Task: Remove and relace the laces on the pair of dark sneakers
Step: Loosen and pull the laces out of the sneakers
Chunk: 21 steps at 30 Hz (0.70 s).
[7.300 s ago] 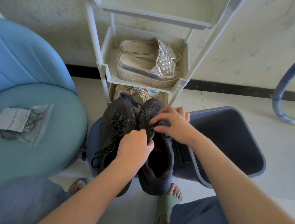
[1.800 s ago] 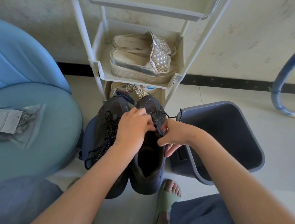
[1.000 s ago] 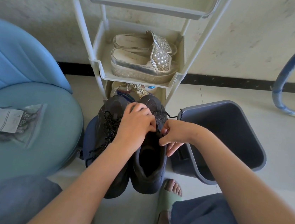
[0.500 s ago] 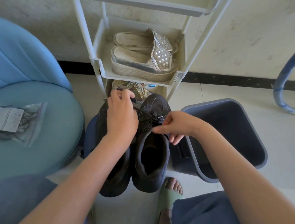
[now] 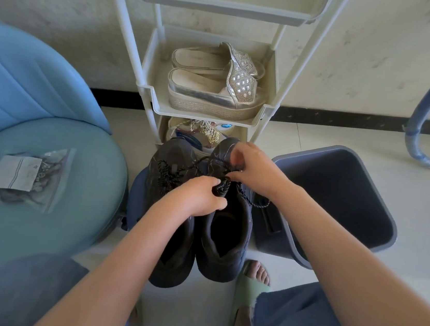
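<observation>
Sneakers, count: two, a chair-side sneaker (image 5: 174, 266) and a bin-side sneaker (image 5: 222, 269).
Sneakers, place: side by side with toes toward the foot of the rack (image 5: 146, 92), on a dark blue support (image 5: 136, 202) of a kind I cannot tell, between the chair (image 5: 38, 222) and the bin (image 5: 339, 199).
Sneakers, look: dark grey-black uppers, mouths open and facing up.
Laces: black speckled cord. One lace (image 5: 166, 177) lies bunched loose over the chair-side sneaker's front. The other lace (image 5: 253, 201) trails off the bin-side sneaker's side.
Hands, count: two, close together over the bin-side sneaker.
Left hand (image 5: 198, 198): fingers curled, pinching that lace at the tongue.
Right hand (image 5: 256, 173): pinching the same lace nearer the toe.
Sandals (image 5: 211, 92): two, silver, on the rack's middle shelf.
Bag (image 5: 25, 177): one, clear plastic, on the chair seat.
Bin, attitude: one, tilted.
</observation>
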Each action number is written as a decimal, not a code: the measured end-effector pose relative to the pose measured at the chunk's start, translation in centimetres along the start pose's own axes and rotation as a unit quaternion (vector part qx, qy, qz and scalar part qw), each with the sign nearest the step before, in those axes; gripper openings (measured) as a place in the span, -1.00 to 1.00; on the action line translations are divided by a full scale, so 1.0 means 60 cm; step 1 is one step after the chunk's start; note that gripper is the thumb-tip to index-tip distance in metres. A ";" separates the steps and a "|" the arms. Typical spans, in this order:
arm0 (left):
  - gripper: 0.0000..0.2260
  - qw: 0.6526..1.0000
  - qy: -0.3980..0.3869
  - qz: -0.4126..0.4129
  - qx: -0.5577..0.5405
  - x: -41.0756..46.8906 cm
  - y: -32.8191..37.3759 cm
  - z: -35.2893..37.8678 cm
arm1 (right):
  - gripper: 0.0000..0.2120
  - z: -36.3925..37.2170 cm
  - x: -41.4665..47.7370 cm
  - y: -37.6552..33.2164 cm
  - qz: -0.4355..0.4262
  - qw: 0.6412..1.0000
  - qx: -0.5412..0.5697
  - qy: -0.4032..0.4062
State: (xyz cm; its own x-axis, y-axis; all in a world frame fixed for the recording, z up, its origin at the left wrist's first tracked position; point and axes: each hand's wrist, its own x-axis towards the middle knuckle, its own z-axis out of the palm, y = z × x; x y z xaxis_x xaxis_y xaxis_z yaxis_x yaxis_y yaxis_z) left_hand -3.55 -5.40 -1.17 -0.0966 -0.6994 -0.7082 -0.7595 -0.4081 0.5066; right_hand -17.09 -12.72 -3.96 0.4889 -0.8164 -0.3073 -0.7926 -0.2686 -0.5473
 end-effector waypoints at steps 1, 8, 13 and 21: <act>-0.42 1.000 -0.007 0.002 -0.001 0.000 0.002 0.001 | -0.83 -0.001 0.001 0.001 0.000 1.000 -0.020 -0.016; -0.13 1.000 0.016 -0.011 0.019 0.005 -0.003 0.009 | -0.78 0.010 -0.002 0.003 -0.002 0.998 -0.045 0.036; 0.06 0.999 0.043 -0.015 0.020 0.002 -0.003 0.013 | -0.85 0.000 0.009 0.008 0.030 0.993 0.077 0.087; -0.01 0.999 0.044 -0.009 0.021 0.007 -0.008 0.016 | -0.89 0.004 0.002 0.007 0.019 0.996 0.053 -0.063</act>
State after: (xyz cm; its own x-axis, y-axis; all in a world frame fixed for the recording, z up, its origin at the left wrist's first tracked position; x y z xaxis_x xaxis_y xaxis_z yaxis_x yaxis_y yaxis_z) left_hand -3.84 -4.94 -2.18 -0.0260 -0.7420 -0.6699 -0.7875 -0.3976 0.4710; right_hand -17.30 -12.80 -4.41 0.5071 -0.7522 -0.4207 -0.7713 -0.1783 -0.6110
